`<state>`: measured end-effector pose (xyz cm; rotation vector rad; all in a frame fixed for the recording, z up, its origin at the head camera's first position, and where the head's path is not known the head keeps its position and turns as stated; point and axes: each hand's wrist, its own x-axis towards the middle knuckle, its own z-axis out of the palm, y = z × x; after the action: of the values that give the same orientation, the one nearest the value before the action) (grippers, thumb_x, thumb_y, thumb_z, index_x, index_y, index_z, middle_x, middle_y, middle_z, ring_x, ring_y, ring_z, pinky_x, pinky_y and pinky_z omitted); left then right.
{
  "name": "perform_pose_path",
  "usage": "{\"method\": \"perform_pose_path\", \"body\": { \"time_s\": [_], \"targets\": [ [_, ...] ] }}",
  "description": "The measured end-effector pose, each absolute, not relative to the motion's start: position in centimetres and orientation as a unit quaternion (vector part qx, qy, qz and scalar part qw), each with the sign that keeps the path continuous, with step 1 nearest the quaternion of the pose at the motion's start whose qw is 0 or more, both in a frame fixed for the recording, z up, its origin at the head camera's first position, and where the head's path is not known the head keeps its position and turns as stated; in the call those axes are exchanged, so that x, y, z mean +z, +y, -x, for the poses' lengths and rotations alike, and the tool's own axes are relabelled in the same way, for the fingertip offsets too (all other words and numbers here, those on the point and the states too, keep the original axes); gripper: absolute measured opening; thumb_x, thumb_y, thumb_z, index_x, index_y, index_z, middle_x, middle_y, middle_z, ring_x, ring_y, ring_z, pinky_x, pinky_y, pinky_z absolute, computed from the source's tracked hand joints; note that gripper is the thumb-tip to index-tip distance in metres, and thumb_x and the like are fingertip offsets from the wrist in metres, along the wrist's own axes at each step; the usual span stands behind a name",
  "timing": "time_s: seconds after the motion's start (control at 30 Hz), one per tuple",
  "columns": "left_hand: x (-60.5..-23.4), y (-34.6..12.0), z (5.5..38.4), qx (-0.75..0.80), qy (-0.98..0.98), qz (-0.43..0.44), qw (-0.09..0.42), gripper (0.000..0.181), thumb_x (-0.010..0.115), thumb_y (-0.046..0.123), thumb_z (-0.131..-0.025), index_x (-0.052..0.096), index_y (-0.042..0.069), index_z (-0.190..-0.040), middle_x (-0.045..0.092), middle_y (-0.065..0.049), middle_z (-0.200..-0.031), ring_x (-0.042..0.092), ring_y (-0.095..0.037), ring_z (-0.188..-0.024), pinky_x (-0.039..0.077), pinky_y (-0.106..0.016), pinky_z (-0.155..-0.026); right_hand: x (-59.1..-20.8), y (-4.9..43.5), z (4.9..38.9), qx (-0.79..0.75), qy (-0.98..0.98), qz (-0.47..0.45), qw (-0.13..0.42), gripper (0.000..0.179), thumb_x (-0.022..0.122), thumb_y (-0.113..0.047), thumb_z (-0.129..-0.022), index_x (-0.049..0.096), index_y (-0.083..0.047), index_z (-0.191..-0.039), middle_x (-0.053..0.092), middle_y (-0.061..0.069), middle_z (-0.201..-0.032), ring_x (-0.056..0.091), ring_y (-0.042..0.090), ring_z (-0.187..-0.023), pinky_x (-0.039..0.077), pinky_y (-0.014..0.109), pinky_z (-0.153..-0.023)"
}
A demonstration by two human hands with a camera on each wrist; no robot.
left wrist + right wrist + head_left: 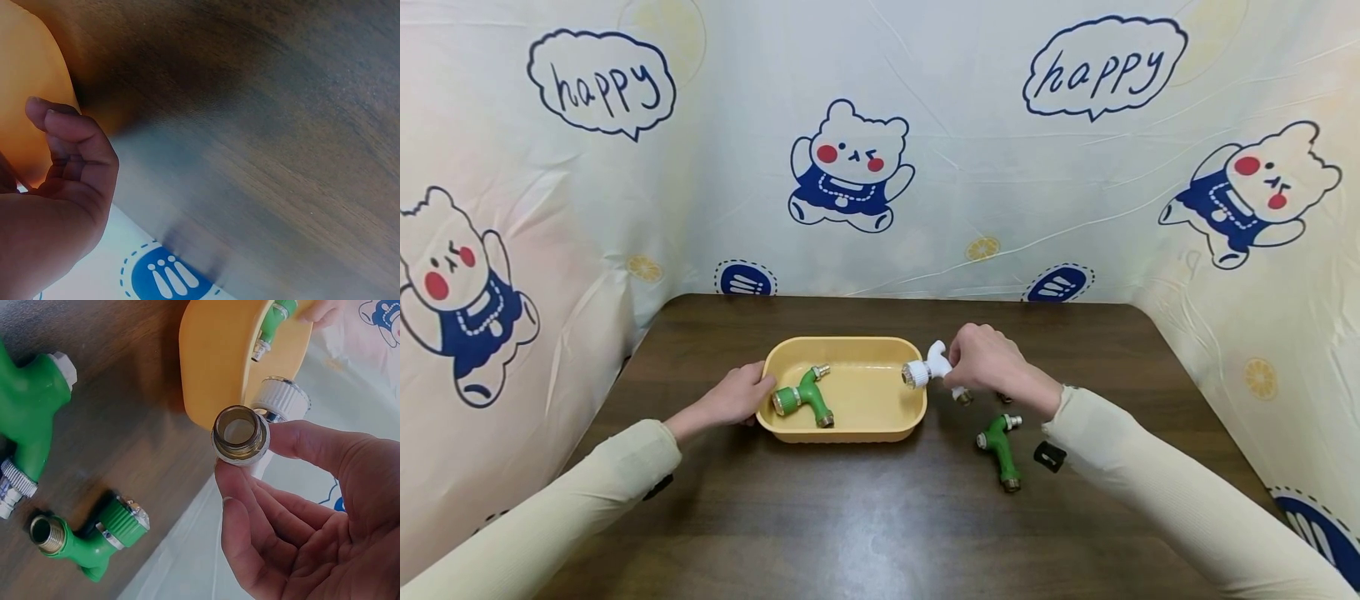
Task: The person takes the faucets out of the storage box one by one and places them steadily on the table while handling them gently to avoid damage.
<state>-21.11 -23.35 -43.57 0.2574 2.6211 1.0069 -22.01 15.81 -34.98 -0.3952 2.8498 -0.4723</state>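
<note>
My left hand (pixel 734 394) grips the left rim of a yellow plastic basin (pixel 880 429), thumb at the edge and fingers curled against its outside. Inside the basin, at its left, lies a green tap (pixel 808 397) with a ribbed knob. Over the basin's right rim, my right hand (pixel 992 360) pinches a white tap (pixel 937 362) between thumb and fingers. Its white ribbed knob (pixel 282 399) points toward the basin, and its threaded brass end (pixel 236 430) faces the right wrist camera.
On the table right of the basin lies a green tap (pixel 1000 450). A second green tap (pixel 94 540) shows in the right wrist view, mostly hidden behind my right hand in the head view. A printed curtain (pixel 955 167) surrounds the brown wooden table (pixel 850 508).
</note>
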Motion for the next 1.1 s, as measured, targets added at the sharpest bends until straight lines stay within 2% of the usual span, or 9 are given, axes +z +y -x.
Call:
{"method": "perform_pose_path", "body": {
  "time_s": [0.4,0.93,1.1],
  "targets": [
    [-43.7,-23.4,21.0,0.353,0.918,-0.09,0.158,0.033,0.04,0.013,-0.108,0.054,-0.01,-0.127,0.06,-0.009,-0.067,0.057,-0.018,-0.05,0.05,-0.033,-0.046,-35.1,16.6,22.0,-0.165,0.972,0.126,0.113,0.022,0.083,-0.018,-0.079,0.066,-0.013,-0.064,0.054,-0.003,-0.058,0.049,0.014,-0.055,0.036,0.028,-0.048],
    [-43.7,-23.4,21.2,0.352,0.919,-0.086,0.158,0.034,0.04,0.014,-0.109,0.053,-0.01,-0.128,0.06,-0.008,-0.067,0.057,-0.019,-0.049,0.05,-0.033,-0.046,-35.1,17.8,21.7,-0.162,0.974,0.118,0.108,0.021,0.083,-0.019,-0.08,0.068,-0.013,-0.066,0.059,-0.002,-0.062,0.054,0.016,-0.057,0.04,0.03,-0.049],
    [-43.8,-23.4,21.2,0.355,0.918,-0.089,0.156,0.033,0.04,0.014,-0.109,0.054,-0.01,-0.127,0.06,-0.008,-0.066,0.057,-0.018,-0.049,0.05,-0.033,-0.046,-35.0,18.2,21.5,-0.163,0.974,0.117,0.106,0.024,0.082,-0.02,-0.08,0.066,-0.014,-0.063,0.054,-0.004,-0.058,0.051,0.015,-0.055,0.036,0.029,-0.047]
  ]
}}
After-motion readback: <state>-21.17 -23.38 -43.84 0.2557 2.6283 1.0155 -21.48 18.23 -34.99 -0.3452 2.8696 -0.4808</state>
